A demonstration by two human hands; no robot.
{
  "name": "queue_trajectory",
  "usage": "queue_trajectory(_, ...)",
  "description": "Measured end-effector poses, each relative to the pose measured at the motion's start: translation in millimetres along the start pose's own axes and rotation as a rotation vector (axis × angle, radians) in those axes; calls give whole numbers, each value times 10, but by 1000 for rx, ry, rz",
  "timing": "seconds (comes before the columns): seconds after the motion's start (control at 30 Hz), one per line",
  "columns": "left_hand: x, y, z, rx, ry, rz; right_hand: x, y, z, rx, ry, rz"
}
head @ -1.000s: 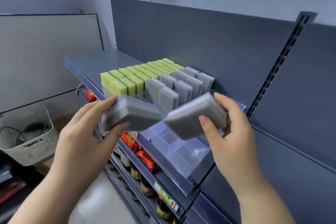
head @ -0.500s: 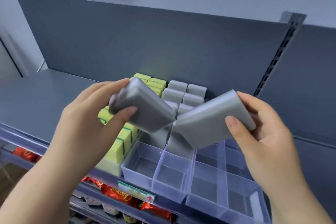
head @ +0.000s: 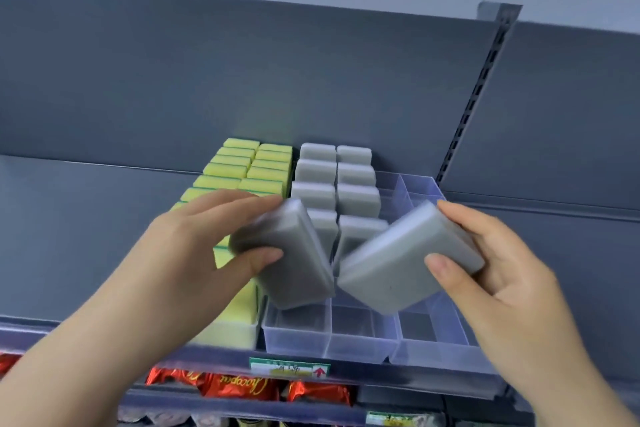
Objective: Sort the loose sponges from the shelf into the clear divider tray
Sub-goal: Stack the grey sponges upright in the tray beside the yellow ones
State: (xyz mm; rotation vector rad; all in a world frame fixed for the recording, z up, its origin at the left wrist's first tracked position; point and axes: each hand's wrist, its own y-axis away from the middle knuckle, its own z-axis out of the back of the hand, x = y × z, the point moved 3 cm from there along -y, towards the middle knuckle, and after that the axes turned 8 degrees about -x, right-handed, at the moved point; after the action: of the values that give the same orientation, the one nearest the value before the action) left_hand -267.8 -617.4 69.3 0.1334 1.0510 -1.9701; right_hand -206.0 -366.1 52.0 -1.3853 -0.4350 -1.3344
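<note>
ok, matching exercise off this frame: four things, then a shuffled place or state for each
Things
1. yellow sponges
2. grey sponge in right hand
3. red packets
4. front-right cells of clear divider tray

Place or state
A. on the shelf below
B. empty
C. held tilted above the tray
D. standing in two rows on the left

Pairs: 1-D, 2-C, 3-A, 4-B
</note>
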Motion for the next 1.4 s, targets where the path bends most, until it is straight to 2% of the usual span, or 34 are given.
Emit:
queue_trajectory(0.27,-19,11,-132,103,-62,-108,-5,57,-64,-14,121,45)
queue_trajectory(0.73,-78,96,-444,148,-313,-334,-77,58,-89,4,139,51)
queue_trajectory(0.97,-60,121,-447,138,-298,-288,-58,38,-129,53,232,83)
queue_trajectory(1.4,-21,164,-436,162,-280,-211,-57,81,-307,250,430,169)
